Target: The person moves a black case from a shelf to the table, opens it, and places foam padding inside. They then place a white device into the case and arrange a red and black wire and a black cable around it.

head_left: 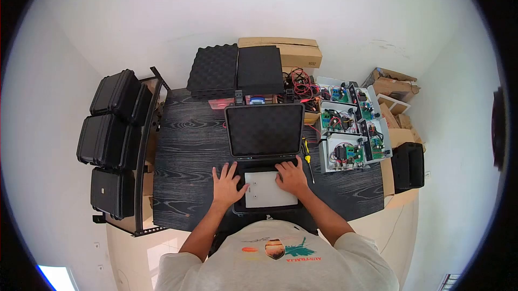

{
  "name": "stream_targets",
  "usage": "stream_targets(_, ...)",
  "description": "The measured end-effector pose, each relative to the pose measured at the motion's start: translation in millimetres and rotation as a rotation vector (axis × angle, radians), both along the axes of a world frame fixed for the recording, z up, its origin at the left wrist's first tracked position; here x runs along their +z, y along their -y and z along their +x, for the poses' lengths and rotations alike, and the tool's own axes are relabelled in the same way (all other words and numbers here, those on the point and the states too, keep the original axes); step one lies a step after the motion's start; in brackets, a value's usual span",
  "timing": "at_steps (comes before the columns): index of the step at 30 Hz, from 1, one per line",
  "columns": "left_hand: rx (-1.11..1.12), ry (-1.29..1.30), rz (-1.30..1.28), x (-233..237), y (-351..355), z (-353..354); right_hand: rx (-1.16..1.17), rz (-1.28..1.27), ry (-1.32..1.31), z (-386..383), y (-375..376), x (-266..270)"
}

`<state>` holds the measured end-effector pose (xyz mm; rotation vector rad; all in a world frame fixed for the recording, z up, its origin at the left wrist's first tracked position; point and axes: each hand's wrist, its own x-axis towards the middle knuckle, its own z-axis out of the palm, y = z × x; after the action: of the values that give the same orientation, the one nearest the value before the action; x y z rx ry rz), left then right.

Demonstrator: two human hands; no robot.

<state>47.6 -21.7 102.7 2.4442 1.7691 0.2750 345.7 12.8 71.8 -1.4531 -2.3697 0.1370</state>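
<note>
An opened black hard case point(236, 204) lies in front of me, its foam-lined lid point(265, 129) tipped back. Set inside the base is a light grey panel point(270, 193) with small holes near its left end. My left hand point(226, 185) rests at the case's left side, fingers spread, thumb at the panel's left edge. On the panel's upper right lies my right hand point(292, 176), its fingers reaching toward the case's back rim. Neither hand grips anything that I can see. Just right of the case is a yellow-handled screwdriver point(307, 153).
Grey enclosures with green circuit boards point(345, 153) fill the table's right side. Behind the lid stand black foam sheets point(216, 70), a cardboard box point(280, 51) and red and black cables point(302, 86). Closed black cases point(102, 140) sit on a left rack; another black case point(408, 165) is at right.
</note>
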Motion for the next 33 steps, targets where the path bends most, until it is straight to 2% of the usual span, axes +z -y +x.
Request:
stream_targets(5,0.001,-0.025,-0.019,0,-3,8,-0.012,-0.007,0.014,0,0,-2)
stream_targets(11,-0.021,0.001,-0.156,15,-12,8,-0.018,-0.008,0.027,0,-1,-1)
stream_targets(14,-0.123,0.009,-0.188,-6,-15,-2,-0.017,-0.005,0.022,-2,0,-2)
stream_targets(17,-0.102,0.116,-0.197,1,-9,-15,-0.009,0.01,0.022,-1,-1,0)
stream_targets(20,-0.143,-0.011,-0.294,27,0,-17,-0.01,0.011,0.015,0,0,-1)
stream_targets(23,-0.168,-0.069,-0.264,18,6,-20,-0.003,0.016,0.009,-1,0,-1)
stream_targets(29,-0.116,-0.092,-0.361,35,4,-5,-0.006,-0.008,0.038,-1,-1,2)
stream_targets(33,-0.097,-0.145,-0.359,22,4,-5,-0.003,-0.006,0.026,-1,-1,0)
